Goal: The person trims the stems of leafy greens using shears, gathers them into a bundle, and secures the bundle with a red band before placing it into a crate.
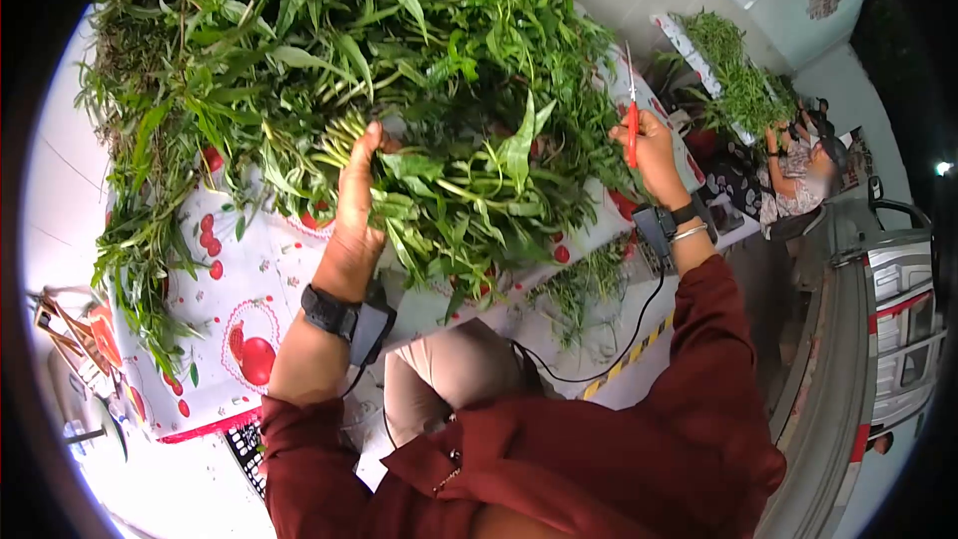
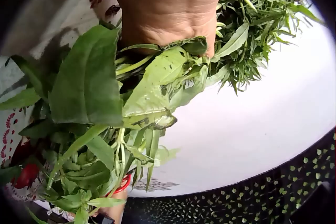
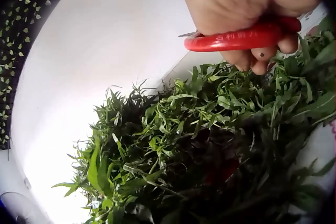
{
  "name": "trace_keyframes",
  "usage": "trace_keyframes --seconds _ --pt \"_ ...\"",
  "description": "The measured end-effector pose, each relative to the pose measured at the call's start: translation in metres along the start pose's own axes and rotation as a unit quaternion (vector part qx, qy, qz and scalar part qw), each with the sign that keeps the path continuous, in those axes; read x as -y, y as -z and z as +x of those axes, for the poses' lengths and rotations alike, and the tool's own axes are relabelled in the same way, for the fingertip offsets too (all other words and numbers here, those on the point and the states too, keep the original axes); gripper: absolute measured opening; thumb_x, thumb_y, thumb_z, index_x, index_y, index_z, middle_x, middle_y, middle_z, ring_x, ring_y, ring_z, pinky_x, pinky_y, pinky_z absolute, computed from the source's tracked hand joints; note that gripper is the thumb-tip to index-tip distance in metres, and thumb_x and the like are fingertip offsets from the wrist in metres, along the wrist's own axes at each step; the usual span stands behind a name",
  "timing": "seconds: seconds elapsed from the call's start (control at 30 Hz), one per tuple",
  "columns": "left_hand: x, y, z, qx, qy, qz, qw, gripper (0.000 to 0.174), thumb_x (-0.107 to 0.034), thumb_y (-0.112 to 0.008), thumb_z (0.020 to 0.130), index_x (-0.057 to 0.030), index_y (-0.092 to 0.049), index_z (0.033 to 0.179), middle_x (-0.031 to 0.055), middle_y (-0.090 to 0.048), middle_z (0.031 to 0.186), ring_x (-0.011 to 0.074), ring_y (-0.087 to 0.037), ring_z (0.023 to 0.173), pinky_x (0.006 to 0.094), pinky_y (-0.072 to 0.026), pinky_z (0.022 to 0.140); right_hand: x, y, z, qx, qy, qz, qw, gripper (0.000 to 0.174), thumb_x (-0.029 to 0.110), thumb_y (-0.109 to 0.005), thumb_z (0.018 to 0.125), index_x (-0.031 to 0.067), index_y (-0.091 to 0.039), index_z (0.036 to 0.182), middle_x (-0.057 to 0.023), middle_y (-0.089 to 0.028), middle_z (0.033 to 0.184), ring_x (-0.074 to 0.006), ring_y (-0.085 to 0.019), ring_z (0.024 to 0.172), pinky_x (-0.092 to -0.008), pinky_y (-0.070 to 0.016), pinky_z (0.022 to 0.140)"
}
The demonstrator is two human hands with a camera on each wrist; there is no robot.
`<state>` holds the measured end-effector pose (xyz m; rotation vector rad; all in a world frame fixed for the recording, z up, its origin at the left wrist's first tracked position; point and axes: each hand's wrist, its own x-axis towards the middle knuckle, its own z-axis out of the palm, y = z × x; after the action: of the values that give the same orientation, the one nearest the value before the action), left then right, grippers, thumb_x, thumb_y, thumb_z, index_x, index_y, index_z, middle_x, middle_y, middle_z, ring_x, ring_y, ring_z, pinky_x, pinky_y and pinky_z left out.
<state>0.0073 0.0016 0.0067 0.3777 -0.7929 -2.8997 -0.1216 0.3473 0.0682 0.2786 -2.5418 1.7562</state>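
In the head view my left hand grips a bunch of leafy green stems. Pale cut-looking stem ends stick out past the thumb, and the leaves spread to the right over the table's front edge. The left wrist view has broad leaves hanging below the palm, hiding the fingers. To the right, my right hand holds red-handled scissors, blades pointing up and away from me. From the right wrist, the red handle shows against the curled fingers, over the greens.
A big heap of greens covers the back of the table, whose cloth has a red fruit print. Loose sprigs lie below the front edge. A black cable hangs from my right wrist. Another person works beside a second pile.
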Motion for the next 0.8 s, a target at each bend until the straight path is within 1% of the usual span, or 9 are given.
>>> trace_keyframes --seconds 0.2,0.27,0.4,0.43,0.53,0.6,0.67,0.73,0.8 --pt "0.002 0.002 0.003 -0.002 0.002 -0.041 0.999 0.023 -0.028 -0.069 0.081 -0.0121 -0.052 0.079 0.0006 -0.053 0.072 0.0163 -0.055 0.065 0.0325 -0.0491 0.063 0.023 -0.032 0.042 0.03 0.021 0.05 0.998 0.014 0.0 -0.064 0.079 0.0025 -0.053 0.088 -0.0051 -0.061 0.08 -0.0118 -0.059 0.071 -0.0244 -0.0456 0.063" --pt "0.002 0.003 0.004 0.007 0.005 -0.046 0.999 0.023 -0.027 -0.069 0.081 -0.0119 -0.052 0.078 0.0007 -0.052 0.072 0.0164 -0.054 0.064 0.0327 -0.049 0.062 0.03 -0.043 0.059 0.056 0.081 0.072 0.993 0.017 0.007 -0.064 0.082 0.0042 -0.051 0.091 -0.0082 -0.064 0.079 -0.0055 -0.045 0.048 -0.0198 -0.0334 0.042" --pt "0.003 0.004 0.005 0.026 0.009 -0.069 0.997 0.02 -0.025 -0.068 0.082 -0.0109 -0.053 0.079 0.0014 -0.053 0.072 0.0161 -0.054 0.064 0.0326 -0.0488 0.061 0.051 -0.062 0.09 0.054 0.095 0.068 0.992 0.016 0.007 -0.064 0.082 0.0054 -0.051 0.092 -0.0077 -0.064 0.078 -0.0056 -0.046 0.048 -0.0195 -0.0345 0.043" --pt "0.003 0.005 0.005 0.033 0.008 -0.067 0.997 0.019 -0.024 -0.068 0.082 -0.01 -0.055 0.082 0.0015 -0.054 0.072 0.016 -0.054 0.064 0.0323 -0.0488 0.062 0.062 -0.064 0.099 0.05 0.082 0.057 0.994 0.014 -0.004 -0.055 0.081 0.0 -0.054 0.094 -0.0084 -0.063 0.079 -0.0154 -0.061 0.072 -0.0263 -0.0472 0.063" --pt "0.001 -0.002 0.0 -0.025 0.002 -0.043 0.999 0.025 -0.027 -0.07 0.08 -0.0087 -0.056 0.09 0.0021 -0.057 0.076 0.0169 -0.057 0.066 0.0327 -0.0511 0.062 0.08 -0.08 0.131 0.025 0.161 0.054 0.985 0.015 -0.006 -0.052 0.08 -0.001 -0.054 0.094 -0.0082 -0.063 0.079 -0.0158 -0.061 0.07 -0.0262 -0.0472 0.062" --pt "0.003 0.007 0.004 -0.004 -0.001 -0.038 0.999 0.029 -0.029 -0.071 0.079 -0.008 -0.057 0.093 0.0029 -0.058 0.078 0.0175 -0.059 0.068 0.033 -0.0522 0.062 0.088 -0.091 0.157 0.031 0.178 0.047 0.982 0.015 -0.004 -0.052 0.079 0.0002 -0.056 0.093 -0.0067 -0.063 0.078 -0.015 -0.061 0.069 -0.0268 -0.047 0.06" --pt "0.001 0.002 0.001 -0.023 0.009 -0.023 0.999 0.03 -0.03 -0.071 0.079 -0.0077 -0.057 0.093 0.003 -0.059 0.079 0.0177 -0.06 0.07 0.0331 -0.0525 0.064 0.096 -0.108 0.174 0.033 0.222 0.015 0.974 0.014 0.005 -0.067 0.079 0.0046 -0.055 0.087 -0.0046 -0.064 0.078 -0.0063 -0.052 0.06 -0.0208 -0.0377 0.05" --pt "0.003 0.003 0.002 -0.02 0.011 -0.023 0.999 0.03 -0.031 -0.071 0.078 -0.0074 -0.058 0.092 0.0033 -0.06 0.08 0.0175 -0.06 0.069 0.0329 -0.0524 0.063 0.092 -0.119 0.192 0.02 0.203 -0.059 0.977 0.01 0.004 -0.064 0.078 0.0043 -0.057 0.086 -0.0042 -0.064 0.079 -0.0074 -0.054 0.064 -0.0226 -0.042 0.056" --pt "0.006 0.013 0.01 0.001 0.02 -0.023 1.0 0.03 -0.032 -0.071 0.078 -0.007 -0.059 0.091 0.0031 -0.059 0.08 0.0169 -0.059 0.068 0.0321 -0.0517 0.063 0.066 -0.133 0.232 -0.06 0.277 -0.211 0.935 0.016 0.014 -0.062 0.074 0.0055 -0.063 0.088 -0.0123 -0.066 0.078 -0.0261 -0.064 0.073 -0.0372 -0.0491 0.067"
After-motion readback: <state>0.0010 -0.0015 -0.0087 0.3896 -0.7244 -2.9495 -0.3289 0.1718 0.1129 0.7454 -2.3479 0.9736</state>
